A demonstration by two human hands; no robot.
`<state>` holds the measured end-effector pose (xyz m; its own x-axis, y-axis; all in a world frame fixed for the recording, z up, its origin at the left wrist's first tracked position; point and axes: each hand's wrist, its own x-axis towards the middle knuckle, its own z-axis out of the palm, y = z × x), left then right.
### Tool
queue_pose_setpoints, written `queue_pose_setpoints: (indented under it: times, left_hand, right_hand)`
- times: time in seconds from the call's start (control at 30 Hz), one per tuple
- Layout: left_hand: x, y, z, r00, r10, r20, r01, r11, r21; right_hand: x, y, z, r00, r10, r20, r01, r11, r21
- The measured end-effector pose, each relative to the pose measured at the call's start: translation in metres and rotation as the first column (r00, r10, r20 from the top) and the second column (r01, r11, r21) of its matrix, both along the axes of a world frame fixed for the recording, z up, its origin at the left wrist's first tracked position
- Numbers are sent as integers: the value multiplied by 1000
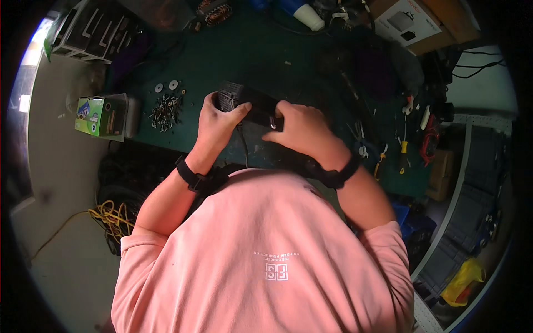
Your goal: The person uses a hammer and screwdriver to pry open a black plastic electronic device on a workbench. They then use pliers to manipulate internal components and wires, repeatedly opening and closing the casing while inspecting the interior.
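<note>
Both hands hold a black box-shaped device (249, 101) with a ribbed end above the dark green workbench (266, 55). My left hand (217, 119) wraps the ribbed left end, thumb across its front. My right hand (297, 126) covers the right end, fingers curled over it. A thin dark cable (244, 145) hangs down from the device between my wrists. Black bands sit on both wrists. Part of the device is hidden under my fingers.
A heap of screws and washers (165, 108) lies left of the hands. A green carton (100, 115) sits at the bench's left edge. Pliers and screwdrivers (404, 145) lie on the right. Yellow cable (111, 217) coils on the floor. A cardboard box (413, 21) stands at the back right.
</note>
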<state>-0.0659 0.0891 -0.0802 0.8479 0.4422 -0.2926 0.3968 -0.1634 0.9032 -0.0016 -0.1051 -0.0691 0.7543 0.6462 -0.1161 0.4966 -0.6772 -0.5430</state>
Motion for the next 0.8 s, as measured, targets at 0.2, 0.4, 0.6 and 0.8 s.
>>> queue_pose_setpoints:
  times: [0.2,0.4,0.6,0.8]
  left_hand:
    - [3,0,-3,989,-73,128,55,989,140]
    - [6,-10,32,902,-343,263,137,805,577]
    - [4,-26,20,902,-395,176,208,752,626]
    - [3,-28,13,883,-426,198,239,770,592]
  right_hand:
    - [15,-31,27,991,-50,-125,56,997,45]
    - [9,-37,26,998,-56,-38,62,984,168]
    - [5,-54,20,992,-82,-96,101,972,211]
    - [-1,-100,10,963,-249,-102,261,957,128]
